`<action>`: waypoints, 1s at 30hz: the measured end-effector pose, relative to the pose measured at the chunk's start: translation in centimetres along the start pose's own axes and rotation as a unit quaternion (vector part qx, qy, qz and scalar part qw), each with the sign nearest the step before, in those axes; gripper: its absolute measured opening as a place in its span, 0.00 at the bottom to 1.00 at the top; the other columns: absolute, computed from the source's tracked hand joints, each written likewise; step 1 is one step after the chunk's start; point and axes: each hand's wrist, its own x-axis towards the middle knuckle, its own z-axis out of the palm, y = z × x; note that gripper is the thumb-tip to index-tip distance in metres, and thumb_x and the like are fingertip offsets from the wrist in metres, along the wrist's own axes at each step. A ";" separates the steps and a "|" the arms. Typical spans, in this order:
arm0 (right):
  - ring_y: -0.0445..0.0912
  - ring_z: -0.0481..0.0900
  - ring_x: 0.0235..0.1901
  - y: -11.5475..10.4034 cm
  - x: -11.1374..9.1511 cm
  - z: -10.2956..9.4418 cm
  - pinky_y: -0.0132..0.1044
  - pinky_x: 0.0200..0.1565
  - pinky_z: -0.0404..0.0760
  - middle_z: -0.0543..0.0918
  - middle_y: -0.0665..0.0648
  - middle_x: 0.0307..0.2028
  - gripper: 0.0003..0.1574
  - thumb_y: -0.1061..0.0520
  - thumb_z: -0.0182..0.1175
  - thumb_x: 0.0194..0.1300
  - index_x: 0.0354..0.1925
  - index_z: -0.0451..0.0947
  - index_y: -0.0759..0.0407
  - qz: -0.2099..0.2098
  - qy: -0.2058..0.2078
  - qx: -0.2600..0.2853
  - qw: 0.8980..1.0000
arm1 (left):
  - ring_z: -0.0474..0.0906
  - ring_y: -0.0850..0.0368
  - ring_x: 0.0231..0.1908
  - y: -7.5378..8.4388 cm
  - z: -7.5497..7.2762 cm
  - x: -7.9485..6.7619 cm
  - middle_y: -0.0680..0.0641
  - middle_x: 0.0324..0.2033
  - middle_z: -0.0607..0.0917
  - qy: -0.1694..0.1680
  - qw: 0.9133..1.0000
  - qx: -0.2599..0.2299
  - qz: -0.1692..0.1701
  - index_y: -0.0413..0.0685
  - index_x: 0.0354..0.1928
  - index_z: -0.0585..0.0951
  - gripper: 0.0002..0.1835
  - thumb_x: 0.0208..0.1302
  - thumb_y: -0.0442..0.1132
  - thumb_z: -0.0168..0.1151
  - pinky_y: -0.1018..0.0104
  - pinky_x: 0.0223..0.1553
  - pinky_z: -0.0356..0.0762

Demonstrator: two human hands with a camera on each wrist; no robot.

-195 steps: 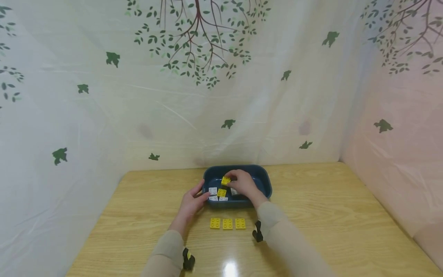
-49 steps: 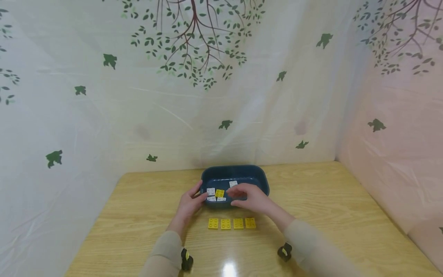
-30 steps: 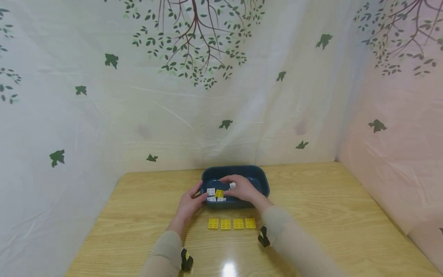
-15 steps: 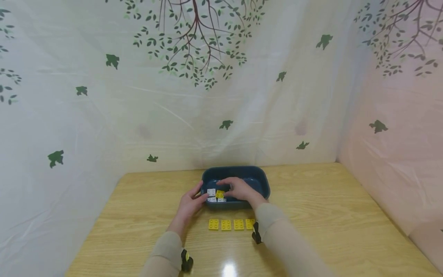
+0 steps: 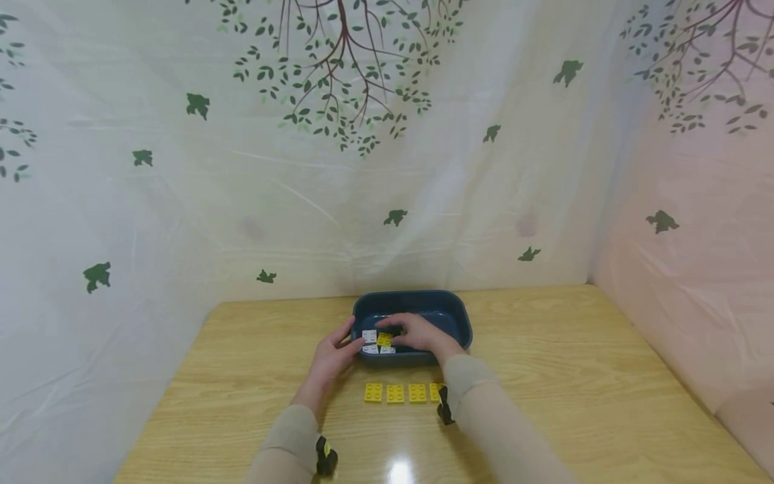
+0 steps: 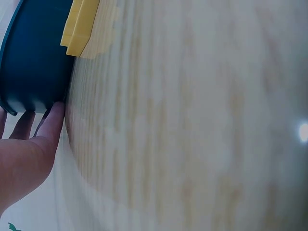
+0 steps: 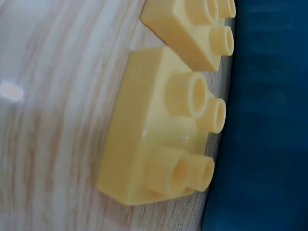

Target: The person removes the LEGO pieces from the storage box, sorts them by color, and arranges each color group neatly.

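Observation:
In the head view my left hand (image 5: pixel 331 355) grips the left end of a dark blue tray (image 5: pixel 399 360), thumb at the near left corner and fingers along the outer side. My right hand (image 5: pixel 420 334) is inside the tray, thumb beside a yellow toy brick (image 5: pixel 384 339) and the other fingers arched above it. A space shows between thumb and forefinger. White bricks (image 5: pixel 369 335) lie around that yellow one in the left part. The left wrist view shows fingers (image 6: pixel 50 127) against the tray wall (image 6: pixel 36 57); the right wrist view does not show the hand.
In front of the tray several yellow bricks (image 5: pixel 396 393) stand in a row on the wooden table (image 5: pixel 260 376). My right sleeve and wrist camera (image 5: pixel 445 407) partly cover the rightmost one. A patterned sheet (image 5: pixel 302 222) hangs behind the table.
A fourth yellow brick has joined the row since the earliest frame. My right hand has since moved back into the tray, leftward to the remaining yellow brick. The left hand stays put.

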 end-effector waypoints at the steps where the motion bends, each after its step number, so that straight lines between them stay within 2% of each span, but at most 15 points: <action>1: 0.52 0.70 0.65 0.0 0.0 0.0 0.51 0.67 0.65 0.78 0.54 0.62 0.26 0.66 0.63 0.66 0.62 0.79 0.53 0.002 -0.002 -0.002 1.000 | 0.66 0.39 0.67 0.0 0.0 0.0 0.42 0.73 0.63 0.000 1.000 -0.002 0.001 0.63 0.72 0.69 0.32 0.67 0.39 0.65 0.51 0.60 0.74; 19: 0.51 0.75 0.60 0.6 0.3 0.4 0.48 0.65 0.69 0.83 0.54 0.56 0.23 0.69 0.63 0.64 0.57 0.82 0.58 -0.063 -0.031 -0.075 0.995 | 0.66 0.39 0.66 -0.1 0.2 -0.4 0.41 0.72 0.63 0.007 1.000 -0.013 0.016 0.57 0.72 0.69 0.32 0.67 0.35 0.65 0.53 0.59 0.74; 25: 0.50 0.77 0.58 0.5 0.2 0.5 0.49 0.65 0.69 0.84 0.53 0.53 0.22 0.69 0.64 0.63 0.55 0.83 0.56 -0.061 -0.020 -0.098 0.993 | 0.66 0.39 0.66 0.0 0.3 -0.6 0.41 0.73 0.63 0.005 1.000 -0.015 0.017 0.58 0.72 0.69 0.32 0.67 0.36 0.65 0.53 0.59 0.74; 30: 0.50 0.77 0.57 0.3 0.1 0.5 0.50 0.64 0.69 0.85 0.52 0.52 0.21 0.67 0.66 0.62 0.53 0.85 0.54 -0.028 0.000 -0.106 0.994 | 0.65 0.39 0.67 0.1 0.3 -0.8 0.41 0.73 0.62 0.000 1.000 -0.017 0.015 0.59 0.72 0.68 0.33 0.67 0.36 0.65 0.52 0.60 0.73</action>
